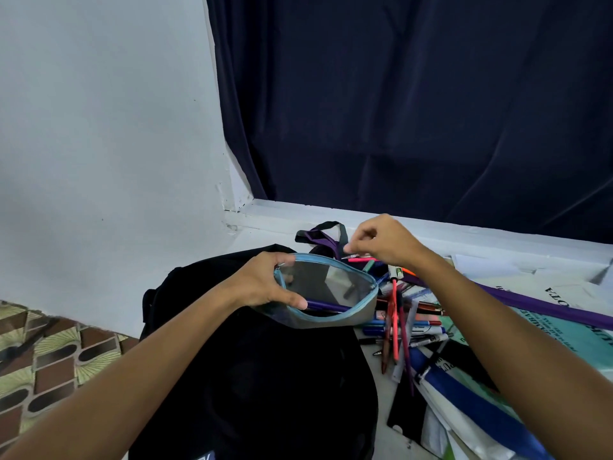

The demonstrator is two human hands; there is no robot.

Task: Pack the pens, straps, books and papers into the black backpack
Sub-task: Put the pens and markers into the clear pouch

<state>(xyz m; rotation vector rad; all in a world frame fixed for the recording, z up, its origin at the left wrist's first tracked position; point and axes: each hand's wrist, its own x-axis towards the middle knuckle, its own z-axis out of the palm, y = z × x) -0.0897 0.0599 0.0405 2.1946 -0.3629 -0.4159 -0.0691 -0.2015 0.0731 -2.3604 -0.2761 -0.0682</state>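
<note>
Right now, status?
Left hand holds grey blue-trimmed zip pouch open. Right hand pinches pink pen. Loose pen pile unpacked beside black backpack.

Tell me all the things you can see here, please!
Black backpack: one, black, lying in front, bottom centre.
Pencil pouch: one, grey with blue zip edge, open, held above the backpack.
Purple pen: one, inside the pouch.
Pink pen: one, pinched at the right hand's fingertips.
Loose pens: many, mixed colours, piled right of the pouch.
Purple strap: one, lying across the papers.
Papers and books: several, white and teal, right side.
Curtain: one, dark blue, behind.
Left hand: grips the pouch's end.
Right hand: pinches the pink pen.
</note>
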